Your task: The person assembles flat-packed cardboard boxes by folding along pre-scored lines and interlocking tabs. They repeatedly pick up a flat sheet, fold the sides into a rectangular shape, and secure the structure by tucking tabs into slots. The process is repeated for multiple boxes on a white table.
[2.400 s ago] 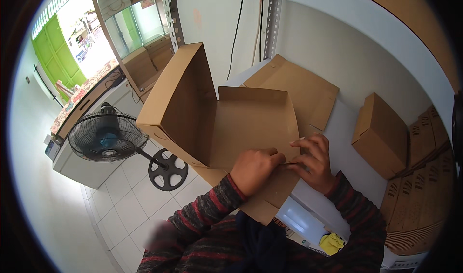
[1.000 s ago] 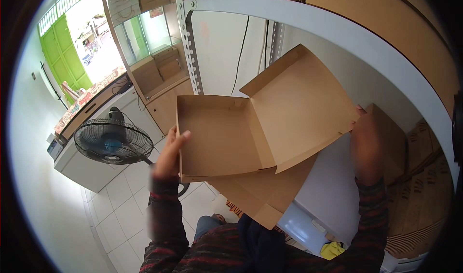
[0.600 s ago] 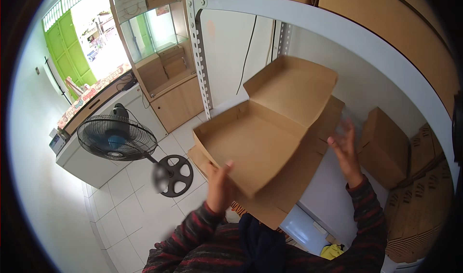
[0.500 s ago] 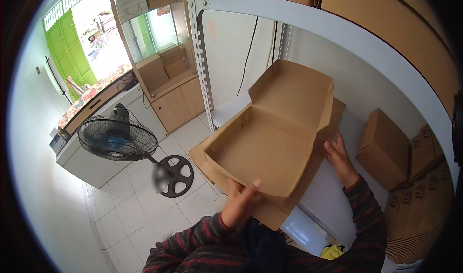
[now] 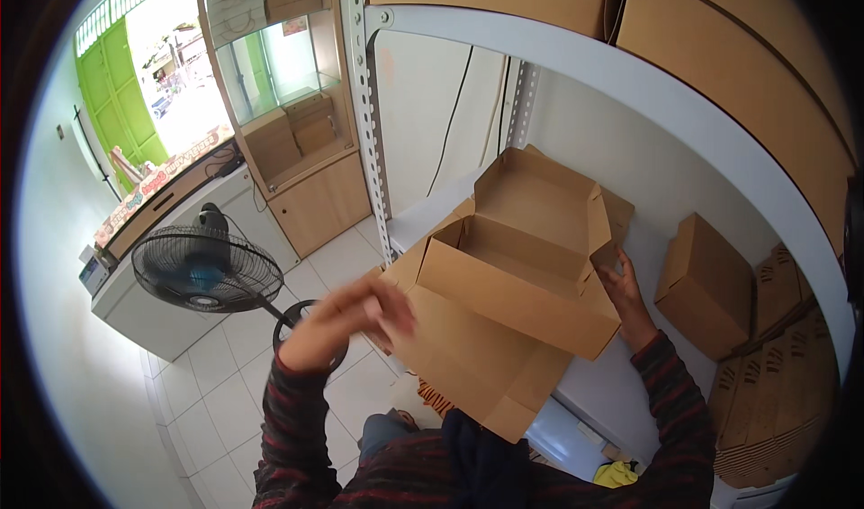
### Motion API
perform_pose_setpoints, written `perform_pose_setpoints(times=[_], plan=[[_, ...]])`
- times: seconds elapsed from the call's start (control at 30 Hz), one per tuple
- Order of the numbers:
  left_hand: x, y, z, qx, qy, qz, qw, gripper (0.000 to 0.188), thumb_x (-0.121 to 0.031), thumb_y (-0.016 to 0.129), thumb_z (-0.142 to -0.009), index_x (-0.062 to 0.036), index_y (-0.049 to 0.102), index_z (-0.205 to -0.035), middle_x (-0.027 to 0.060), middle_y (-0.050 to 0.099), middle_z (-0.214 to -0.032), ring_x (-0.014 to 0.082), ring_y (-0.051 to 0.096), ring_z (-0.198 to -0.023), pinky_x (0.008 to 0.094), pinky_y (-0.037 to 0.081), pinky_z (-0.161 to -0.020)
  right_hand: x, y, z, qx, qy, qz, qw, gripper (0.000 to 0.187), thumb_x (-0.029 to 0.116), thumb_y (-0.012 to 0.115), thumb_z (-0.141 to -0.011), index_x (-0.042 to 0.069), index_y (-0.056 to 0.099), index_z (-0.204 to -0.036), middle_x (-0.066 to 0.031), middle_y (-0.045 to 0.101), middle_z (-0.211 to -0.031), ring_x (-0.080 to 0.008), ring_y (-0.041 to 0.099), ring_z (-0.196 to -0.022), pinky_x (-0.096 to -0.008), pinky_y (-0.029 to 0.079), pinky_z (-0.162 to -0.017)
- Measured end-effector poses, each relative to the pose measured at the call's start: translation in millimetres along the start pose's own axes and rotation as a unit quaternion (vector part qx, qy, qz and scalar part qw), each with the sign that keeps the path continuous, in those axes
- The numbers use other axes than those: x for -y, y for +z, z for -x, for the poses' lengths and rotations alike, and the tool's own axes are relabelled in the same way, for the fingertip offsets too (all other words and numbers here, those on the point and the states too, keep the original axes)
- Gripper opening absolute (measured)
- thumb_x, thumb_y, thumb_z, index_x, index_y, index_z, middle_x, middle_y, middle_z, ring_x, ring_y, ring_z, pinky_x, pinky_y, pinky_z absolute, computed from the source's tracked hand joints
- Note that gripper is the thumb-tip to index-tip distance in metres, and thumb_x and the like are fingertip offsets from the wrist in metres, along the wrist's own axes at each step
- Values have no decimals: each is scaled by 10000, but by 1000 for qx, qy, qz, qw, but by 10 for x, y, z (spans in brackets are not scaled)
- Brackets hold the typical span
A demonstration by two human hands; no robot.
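Observation:
A brown cardboard box (image 5: pixel 517 288) stands on the shelf with its lid (image 5: pixel 535 189) raised at the far side and its front wall facing me. My right hand (image 5: pixel 627 300) grips its right side by the lid's side flap, fingers partly hidden. Beneath the box, flat unfolded cardboard (image 5: pixel 477 356) sticks out toward me past the shelf edge. My left hand (image 5: pixel 346 322) is in the air left of the box, apart from it. Motion blurs it, but its fingers look loosely stretched, with nothing in them.
A closed cardboard box (image 5: pixel 706 275) and stacked flat cardboard (image 5: pixel 778 392) lie at the right. Larger boxes (image 5: pixel 729 86) fill the upper shelf, above its grey metal beam (image 5: pixel 576 36). A standing fan (image 5: pixel 207 270) is on the tiled floor at left, before a display cabinet (image 5: pixel 319 203).
My left hand has let go of the box's near edge and moved left. The box now has its front wall toward me and sits farther back, baring more flat cardboard. My right hand stays at its side.

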State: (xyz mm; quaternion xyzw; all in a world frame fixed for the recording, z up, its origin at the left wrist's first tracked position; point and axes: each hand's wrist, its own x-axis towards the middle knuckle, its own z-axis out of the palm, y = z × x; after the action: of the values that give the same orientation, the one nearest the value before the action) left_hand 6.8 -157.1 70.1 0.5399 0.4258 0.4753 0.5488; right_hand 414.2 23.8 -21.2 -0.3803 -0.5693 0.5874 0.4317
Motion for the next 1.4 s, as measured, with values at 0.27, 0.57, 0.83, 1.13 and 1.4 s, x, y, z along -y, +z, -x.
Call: perform_pose_setpoints(times=[0.27, 0.57, 0.83, 1.13, 1.4], plan=[[141, -370, -1430, -69, -5, -33, 997, 486, -383, 501, -988, -25, 493, -1317, 93, 587, -1263, 179, 574, -1156, 313, 450, -939, 122, 151, -581, -44, 59, -45, 996, 914, 152, 637, -877, 43, -9, -1516, -223, 409, -1391, -274, 476, -1266, -402, 429, -1020], [846, -374, -2211, -5, -40, -28, 999, 546, -336, 635, -921, -21, 457, -1330, 76, 565, -1197, 167, 580, -1031, 310, 487, -882, 209, 310, -532, -29, -115, 116, 986, 941, -115, 595, -803, 77, 20, -1523, -187, 397, -1423, -259, 549, -1180, -345, 491, -945], [492, -125, -1843, -33, 41, -274, 960, 361, -144, 535, -919, 23, 566, -1238, 96, 662, -1031, 164, 629, -930, 309, 495, -843, 271, 163, -631, -80, -132, 259, 954, 298, 61, 612, -902, -28, 551, -1180, -119, 661, -1050, -168, 661, -959, -306, 550, -794], [544, -150, -1780, -44, 37, -287, 956, 288, -37, 488, -908, 29, 567, -1176, 136, 680, -985, 206, 703, -777, 320, 550, -738, 373, 234, -570, -95, -69, 222, 968, 163, 56, 516, -964, -40, 578, -1080, -110, 696, -904, -169, 708, -781, -274, 569, -681], [836, -439, -1869, -34, 116, -293, 948, 270, 64, 553, -831, 16, 593, -1094, 137, 689, -951, 259, 716, -843, 342, 552, -734, 185, 145, -699, -87, -220, 227, 945, 248, 15, 546, -904, -52, 561, -1142, -127, 702, -925, -196, 695, -900, -293, 538, -749]])
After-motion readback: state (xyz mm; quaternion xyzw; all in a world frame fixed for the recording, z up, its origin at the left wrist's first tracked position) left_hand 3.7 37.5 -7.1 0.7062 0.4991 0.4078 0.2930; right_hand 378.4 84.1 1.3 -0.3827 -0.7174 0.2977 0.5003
